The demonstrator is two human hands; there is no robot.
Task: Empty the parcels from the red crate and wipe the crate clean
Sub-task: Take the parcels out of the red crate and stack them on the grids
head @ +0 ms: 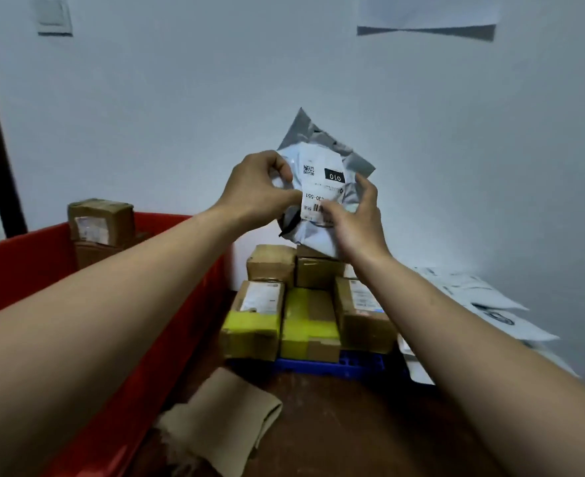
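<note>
While holding up a grey mailer parcel (322,156) at frame centre, pinches its upper-left edge with the left hand (256,191), fingers curled, and clasps its lower-right side with the right hand (356,223), thumb on the white label. Reaches across the red crate (15,259) at frame left, brown boxes (100,222) inside at its far corner. Faces taped cardboard boxes (304,304) stacked on a blue tray (332,368) below the parcel, white mailers (483,297) at right, beige cloth (222,414) at lower centre beside the crate
</note>
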